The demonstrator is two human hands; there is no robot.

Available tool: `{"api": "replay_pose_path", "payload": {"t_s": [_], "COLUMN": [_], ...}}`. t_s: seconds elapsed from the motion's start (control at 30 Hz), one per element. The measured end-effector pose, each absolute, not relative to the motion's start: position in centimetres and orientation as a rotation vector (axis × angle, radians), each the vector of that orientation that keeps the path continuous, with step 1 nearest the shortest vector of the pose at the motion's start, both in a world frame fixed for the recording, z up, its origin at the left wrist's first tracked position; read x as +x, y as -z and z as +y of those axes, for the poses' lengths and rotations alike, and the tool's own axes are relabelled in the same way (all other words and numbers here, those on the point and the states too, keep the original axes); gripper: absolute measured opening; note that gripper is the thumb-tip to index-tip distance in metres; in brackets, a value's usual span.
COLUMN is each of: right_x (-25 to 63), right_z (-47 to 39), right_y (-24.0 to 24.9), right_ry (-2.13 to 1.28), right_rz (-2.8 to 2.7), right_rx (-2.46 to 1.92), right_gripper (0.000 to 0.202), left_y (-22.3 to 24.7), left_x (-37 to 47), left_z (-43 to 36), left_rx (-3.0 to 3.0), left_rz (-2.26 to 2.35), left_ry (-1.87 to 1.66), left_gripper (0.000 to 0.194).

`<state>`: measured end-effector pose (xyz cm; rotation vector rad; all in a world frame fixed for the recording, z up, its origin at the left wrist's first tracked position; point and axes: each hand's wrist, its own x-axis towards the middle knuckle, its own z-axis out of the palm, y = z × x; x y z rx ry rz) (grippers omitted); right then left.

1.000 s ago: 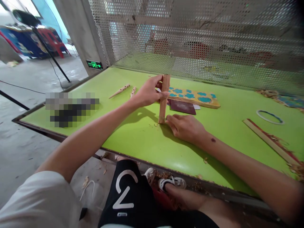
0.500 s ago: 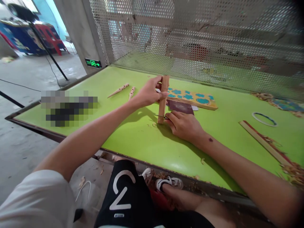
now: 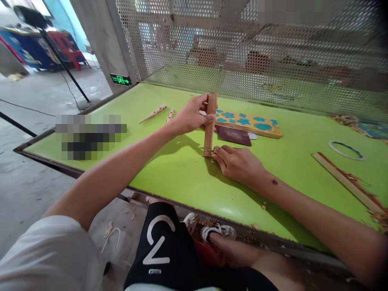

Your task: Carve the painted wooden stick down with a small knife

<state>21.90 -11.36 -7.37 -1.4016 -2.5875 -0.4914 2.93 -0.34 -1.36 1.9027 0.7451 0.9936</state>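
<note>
My left hand point(image 3: 195, 114) is closed around the upper part of a wooden strip point(image 3: 209, 135), which stands nearly upright above the green tabletop point(image 3: 169, 173). Low on the strip, a thin-bladed knife point(image 3: 206, 149) lies crosswise against the wood. Its handle is mostly hidden inside my right hand point(image 3: 239, 163), whose fingers are wrapped round it. Behind the strip is a yellow board with blue-green flower shapes point(image 3: 260, 126), partly over a dark reddish-brown sheet point(image 3: 235, 136).
Two carved, pointed wooden sticks lie left of my hands, one being a long taper point(image 3: 153, 114). Rightward are a red-edged wooden strip point(image 3: 342, 178), a white ring point(image 3: 347, 150) and wood shavings. A perforated metal screen point(image 3: 182, 48) borders the back. A pixelated patch covers something at left.
The view has shifted slightly, so the table things appear farther right. The knife remains against the strip's lower part. A curled shaving beside the strip's foot no longer shows.
</note>
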Motion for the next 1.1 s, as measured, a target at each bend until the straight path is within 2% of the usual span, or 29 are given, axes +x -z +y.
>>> {"api": "replay_pose_path", "payload": {"t_s": [0.23,0.6,0.87,1.1], "right_x": [22.7,22.0,21.7,23.0], "right_z": [-12.5,-11.1,-11.8,-13.1], "right_y": [6.3,7.1,6.7,6.4], "right_ry": [0.438,0.597,0.495,0.409], "right_rz": [-2.740,-2.531,-2.611,-2.735], "right_rx": [-1.413,-1.373,-1.458,-1.467], "right_gripper": [0.036,0.043,0.045,0.039], "left_y": [1.5,1.7,1.4,1.9], "left_x": [2.6,3.3,2.9,2.2], "left_z": [0.0,0.1,0.0,0.7], "left_rx": [1.832,1.851,1.920,1.849], "left_rz": [0.724,0.688,0.690,0.684], "left_ry": [-0.967,-0.949,-0.944,-0.924], "left_gripper": [0.028,0.024,0.023,0.028]}}
